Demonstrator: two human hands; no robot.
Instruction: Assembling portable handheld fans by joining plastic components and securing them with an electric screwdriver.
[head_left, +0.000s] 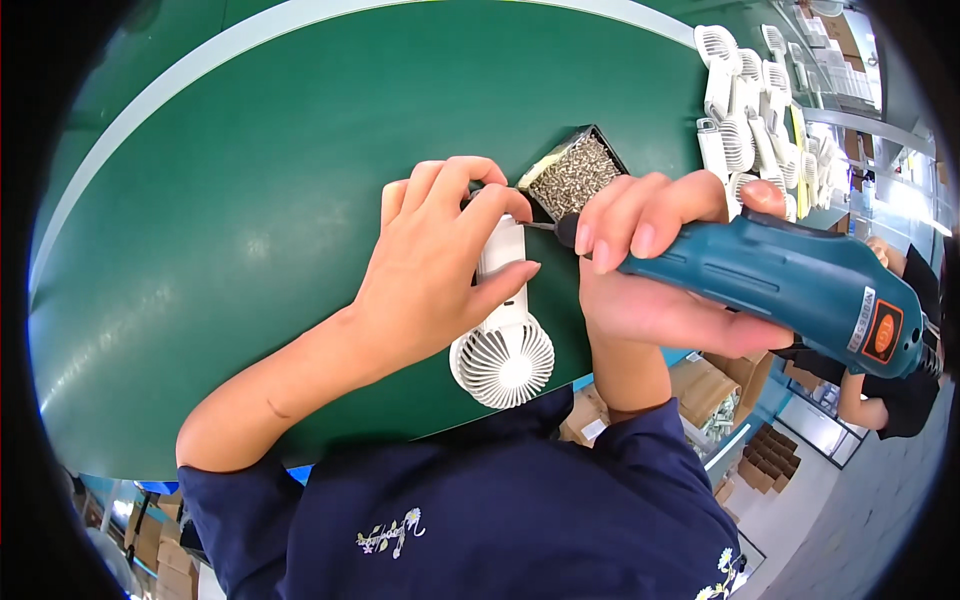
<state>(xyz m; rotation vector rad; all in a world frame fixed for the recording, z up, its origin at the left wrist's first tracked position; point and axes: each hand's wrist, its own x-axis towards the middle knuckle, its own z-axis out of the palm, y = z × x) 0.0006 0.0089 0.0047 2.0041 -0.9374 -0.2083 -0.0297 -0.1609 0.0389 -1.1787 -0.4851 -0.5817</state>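
A white handheld fan (516, 366) lies on the green table, its round grille toward me and its handle pointing away. My left hand (425, 255) grips the handle from the left, with the thumb on the near part and the fingers curled at its far end. In my right hand (665, 265) is a teal electric screwdriver (770, 275), held nearly level. Its thin bit points left and reaches the far end of the handle beside my left fingertips. Whether the tip touches a screw there is too small to tell.
Just beyond the screwdriver tip stands a black box (610, 150) full of small metal screws (572, 180). Several white fans (738, 140) are piled at the table's far right. A pale strip (160, 95) edges the green table (300, 150). At right is another person (905, 400); cardboard boxes (700, 390) stand below.
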